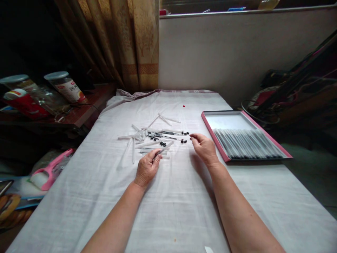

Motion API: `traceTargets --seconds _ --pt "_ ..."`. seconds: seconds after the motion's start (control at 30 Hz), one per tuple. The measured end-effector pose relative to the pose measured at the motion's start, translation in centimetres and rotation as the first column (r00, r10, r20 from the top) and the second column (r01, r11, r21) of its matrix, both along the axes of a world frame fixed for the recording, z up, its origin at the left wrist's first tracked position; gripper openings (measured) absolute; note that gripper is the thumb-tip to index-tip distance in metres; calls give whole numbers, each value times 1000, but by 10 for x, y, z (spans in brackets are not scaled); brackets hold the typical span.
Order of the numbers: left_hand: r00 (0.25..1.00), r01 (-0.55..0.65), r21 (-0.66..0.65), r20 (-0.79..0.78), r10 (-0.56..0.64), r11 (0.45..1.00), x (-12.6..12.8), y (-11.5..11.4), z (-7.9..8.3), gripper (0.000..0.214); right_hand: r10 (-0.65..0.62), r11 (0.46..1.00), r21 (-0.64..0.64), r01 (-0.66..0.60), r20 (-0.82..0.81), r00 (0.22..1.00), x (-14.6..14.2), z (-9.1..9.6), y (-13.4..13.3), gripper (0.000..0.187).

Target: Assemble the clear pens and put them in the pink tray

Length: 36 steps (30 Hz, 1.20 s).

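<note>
My left hand (147,168) is closed round a clear pen barrel (163,149) that sticks out up and to the right. My right hand (204,147) hovers just right of it, fingertips pinched beside small black caps (183,141); whether a cap is between them I cannot make out. Ahead of both hands lies a loose pile of clear barrels (137,137), thin black refills (163,133) and more black caps on a white cloth (168,196).
A pink-rimmed tray (207,123) at the right holds a row of finished pens (246,142). Lidded jars (64,86) stand on a wooden shelf at left. A pink tool (50,172) lies below it. A curtain and wall are behind the table.
</note>
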<state>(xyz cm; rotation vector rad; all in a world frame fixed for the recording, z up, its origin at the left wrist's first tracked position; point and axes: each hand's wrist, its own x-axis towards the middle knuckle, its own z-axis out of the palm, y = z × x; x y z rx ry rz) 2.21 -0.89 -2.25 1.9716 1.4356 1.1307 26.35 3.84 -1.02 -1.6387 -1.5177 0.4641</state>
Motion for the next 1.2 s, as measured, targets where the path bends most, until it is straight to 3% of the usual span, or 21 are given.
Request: traceTargets --seconds 0.07,0.23,0.33,0.43,0.57,0.67,0.73,0.83,0.97,1.2 --pt "1000 -2 5 -3 2 1000 0 0 0 25 -56 998 14 55 188 981 9 -7 1 27" --pt "999 6 61 -39 -4 998 0 1 0 22 52 998 -49 -33 464 884 3 -11 -2 30" --pt "998 19 86 -59 -14 996 1 1 1 22 82 996 -68 -55 520 850 -3 -9 -2 21" --pt "997 24 94 -72 -17 995 0 1 1 22 64 997 -71 -33 489 870 -1 -9 -1 16" --pt "996 32 98 -84 -24 995 0 2 0 22 47 999 -33 -40 288 956 2 -12 0 19" --pt "996 31 94 -86 -23 995 0 2 -1 22 91 996 18 -90 -69 993 -3 -9 0 23" --pt "996 36 93 -89 -27 995 0 2 0 22 165 982 -31 -185 -336 927 -11 -2 -2 23" --pt "995 41 93 -89 -33 995 0 2 0 22 200 922 -142 -359 -619 760 -25 9 -7 26" --pt "996 35 87 -80 -28 996 0 2 0 23 177 908 -131 -399 -742 647 -37 17 -13 28" --pt "996 24 75 -82 -18 997 0 2 -1 23 182 910 -113 -400 -756 628 -38 15 -13 27"
